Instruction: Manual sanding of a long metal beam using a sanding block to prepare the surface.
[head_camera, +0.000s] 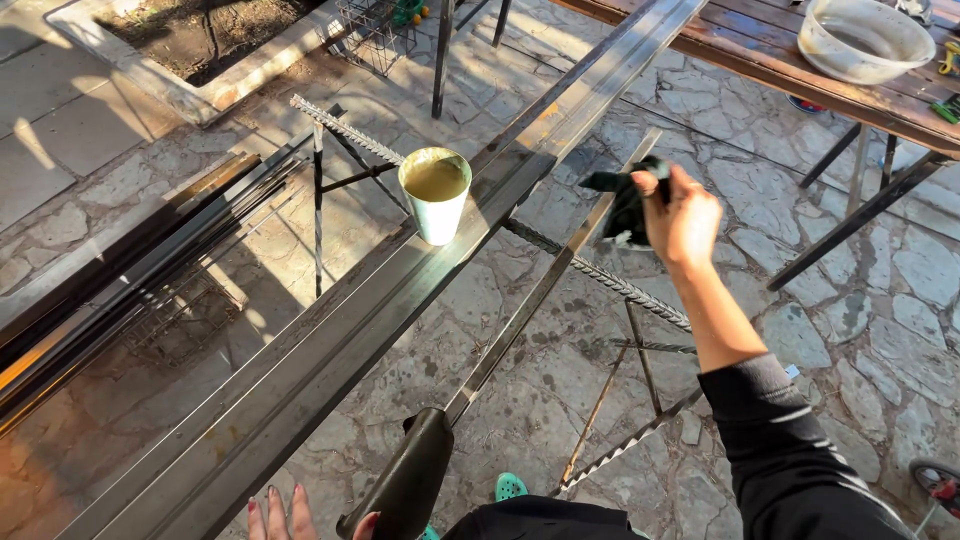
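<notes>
My right hand (683, 220) is raised and closed on a dark cloth (625, 205), pressing it to the far end of a thin flat metal bar (540, 295). The bar runs down to a dark rounded piece (412, 480) at the bottom edge. My left hand (285, 517) is mostly cut off there, fingers spread, thumb against that dark piece; its grip is not visible. A white cup (435, 195) of yellowish paint stands on the long metal profiles (330, 360) to the left of the bar.
The bars rest on trestles of ribbed rebar (600, 275). A bundle of dark metal bars (130, 270) lies at left. A wooden table (760, 45) at top right carries a plastic bowl (865, 40). Stone paving (850, 300), a planter (200, 50) and a wire cage (375, 35) surround.
</notes>
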